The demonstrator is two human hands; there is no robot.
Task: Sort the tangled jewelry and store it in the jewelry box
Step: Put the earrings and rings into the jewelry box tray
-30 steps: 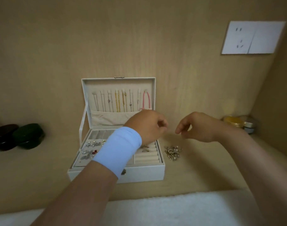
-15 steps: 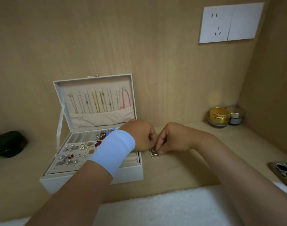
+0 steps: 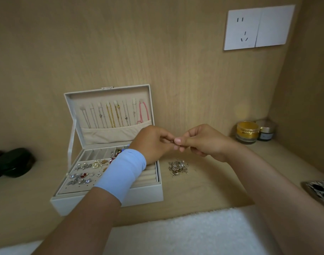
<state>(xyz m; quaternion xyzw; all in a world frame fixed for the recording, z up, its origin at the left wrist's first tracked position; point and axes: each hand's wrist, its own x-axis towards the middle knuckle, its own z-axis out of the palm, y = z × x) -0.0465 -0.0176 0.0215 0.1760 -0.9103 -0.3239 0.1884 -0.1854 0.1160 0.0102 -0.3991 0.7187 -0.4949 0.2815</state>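
Tangled jewelry (image 3: 178,168): small silvery heap on the desk (image 3: 203,190), just right of the open jewelry box (image 3: 109,196). Above it, left hand (image 3: 152,144) and right hand (image 3: 203,142) meet, fingers curled, pinched tip to tip; whether they grip a piece, cannot tell.

A pale wood-grain back wall (image 3: 157,43) fills the upper view and meets a matching side wall (image 3: 308,89) at 3 o'clock. At 1 o'clock a white wall socket (image 3: 242,30) sits edge to edge with a plain white plate (image 3: 275,25). A wooden shelf (image 3: 203,190) of the same tone runs below, and a white fleecy cloth (image 3: 185,234) lies at 6 o'clock. The light is dim and soft.
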